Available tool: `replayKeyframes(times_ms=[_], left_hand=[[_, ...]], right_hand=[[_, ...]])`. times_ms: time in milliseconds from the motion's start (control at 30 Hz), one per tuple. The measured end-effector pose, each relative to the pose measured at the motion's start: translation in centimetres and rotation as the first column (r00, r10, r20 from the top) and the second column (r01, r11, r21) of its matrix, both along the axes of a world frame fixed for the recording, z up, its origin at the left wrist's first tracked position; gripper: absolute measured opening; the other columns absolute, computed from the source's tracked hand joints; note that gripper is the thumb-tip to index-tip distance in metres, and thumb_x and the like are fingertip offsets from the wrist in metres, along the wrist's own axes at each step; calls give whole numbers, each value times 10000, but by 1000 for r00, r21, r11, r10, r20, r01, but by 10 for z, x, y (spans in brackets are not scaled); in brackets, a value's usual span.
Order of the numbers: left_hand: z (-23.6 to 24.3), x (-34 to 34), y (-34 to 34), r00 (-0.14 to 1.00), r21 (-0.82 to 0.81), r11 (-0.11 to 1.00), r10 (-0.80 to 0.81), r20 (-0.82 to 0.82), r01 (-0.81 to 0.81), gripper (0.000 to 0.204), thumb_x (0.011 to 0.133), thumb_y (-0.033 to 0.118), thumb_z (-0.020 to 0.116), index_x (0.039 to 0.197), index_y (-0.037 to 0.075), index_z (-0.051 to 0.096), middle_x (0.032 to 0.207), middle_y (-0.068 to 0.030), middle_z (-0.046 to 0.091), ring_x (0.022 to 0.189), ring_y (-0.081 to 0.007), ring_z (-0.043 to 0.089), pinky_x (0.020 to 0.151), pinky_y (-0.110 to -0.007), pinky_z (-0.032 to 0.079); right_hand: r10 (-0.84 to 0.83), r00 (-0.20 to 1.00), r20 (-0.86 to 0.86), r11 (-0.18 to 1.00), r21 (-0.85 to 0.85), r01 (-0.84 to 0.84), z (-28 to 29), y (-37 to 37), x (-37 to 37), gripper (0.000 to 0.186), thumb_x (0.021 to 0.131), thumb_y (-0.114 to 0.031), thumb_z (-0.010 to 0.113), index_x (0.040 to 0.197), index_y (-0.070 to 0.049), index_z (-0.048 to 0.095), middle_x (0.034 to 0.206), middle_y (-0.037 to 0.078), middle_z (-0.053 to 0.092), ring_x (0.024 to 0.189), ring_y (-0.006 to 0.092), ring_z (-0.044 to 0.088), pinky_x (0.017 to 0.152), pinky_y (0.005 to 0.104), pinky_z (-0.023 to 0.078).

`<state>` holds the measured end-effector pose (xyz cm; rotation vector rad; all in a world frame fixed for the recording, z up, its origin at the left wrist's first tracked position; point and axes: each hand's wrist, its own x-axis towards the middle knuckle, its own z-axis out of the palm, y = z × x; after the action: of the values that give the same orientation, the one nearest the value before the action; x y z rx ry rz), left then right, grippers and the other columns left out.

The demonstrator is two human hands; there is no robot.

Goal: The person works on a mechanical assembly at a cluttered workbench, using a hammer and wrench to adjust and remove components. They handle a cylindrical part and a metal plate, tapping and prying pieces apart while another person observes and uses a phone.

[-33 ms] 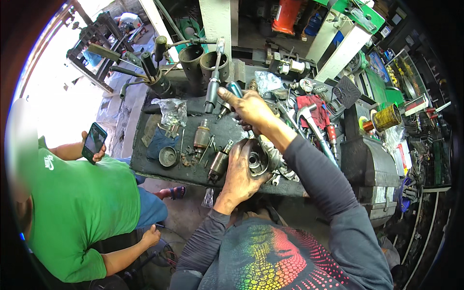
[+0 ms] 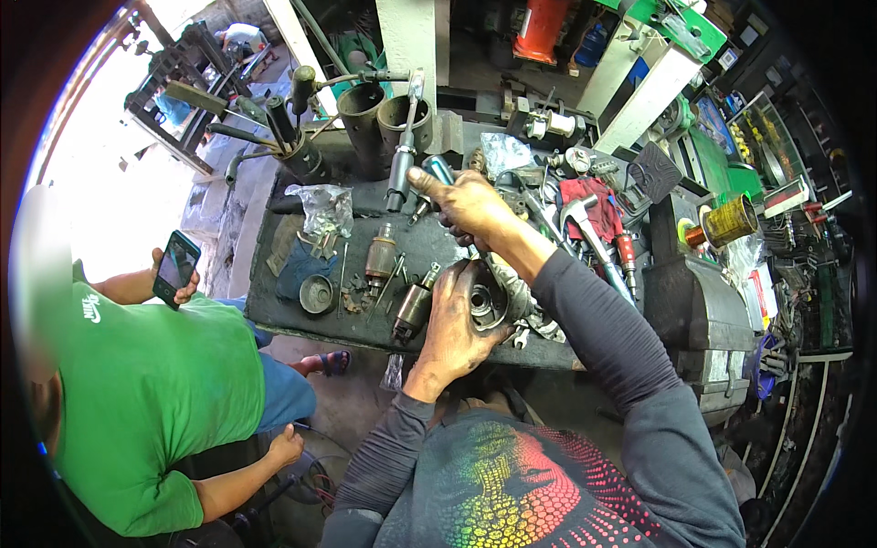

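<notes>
My right hand (image 2: pixel 472 205) is closed around a teal-handled tool (image 2: pixel 438 169) above the bench, its lower part hidden by the fingers. My left hand (image 2: pixel 455 333) grips a round metal housing (image 2: pixel 486 306) at the bench's front edge, with a ring visible inside it. Just left of the housing lie a cylindrical metal armature (image 2: pixel 416 310) and another armature with a copper-coloured end (image 2: pixel 381 256). Beyond my right hand, a steel tool with a dark sleeve (image 2: pixel 400 178) leans on metal pots (image 2: pixel 404 119).
A co-worker in a green shirt (image 2: pixel 155 393) sits at left, holding a phone (image 2: pixel 175 269). The dark bench (image 2: pixel 274 324) bears a bowl (image 2: pixel 317 295), plastic bags (image 2: pixel 324 208), a hammer (image 2: pixel 585 224) and a red cloth (image 2: pixel 603 210). A dark toolbox (image 2: pixel 694 310) stands right.
My right hand and forearm have shifted very slightly toward the left with the teal-handled tool.
</notes>
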<state>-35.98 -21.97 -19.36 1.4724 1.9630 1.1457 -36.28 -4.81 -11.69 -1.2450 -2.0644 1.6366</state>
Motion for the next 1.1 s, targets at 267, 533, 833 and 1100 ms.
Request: replayKeyframes(times_ms=[267,533,833,1100], left_hand=[[3,-6,1,997,79,997,-17,81,11,950,643,240,948,1447,21,491,1427,-209,509,1379,-405,453,1187,-480,375],[5,-3,2,997,51,999,-1,79,-3,933,624,213,962,1421,24,516,1429,-205,516,1357,-399,483,1169,-493,395],[2,-8,1,995,71,997,-20,94,13,848,687,122,852,1453,31,500,1470,-227,478,1420,-414,420,1222,-482,331],[1,-6,0,999,40,999,-7,34,6,933,649,226,951,1429,4,489,1401,-204,516,1351,-393,486,1171,-476,394]], right_hand=[[-168,807,-567,983,-159,93,9,-23,79,393,954,-428,745,828,-72,639,648,-41,550,538,65,514,490,263,412],[-72,675,-735,994,4,110,-14,-62,132,325,898,-319,737,823,-9,677,733,54,662,676,137,598,649,297,481],[553,559,-618,780,619,-88,-11,-77,124,261,773,-169,857,805,4,664,666,110,630,556,253,636,525,340,502],[-375,803,-463,909,-355,220,-2,-14,72,487,984,-477,713,712,-128,510,530,-29,463,407,102,439,392,290,359]])
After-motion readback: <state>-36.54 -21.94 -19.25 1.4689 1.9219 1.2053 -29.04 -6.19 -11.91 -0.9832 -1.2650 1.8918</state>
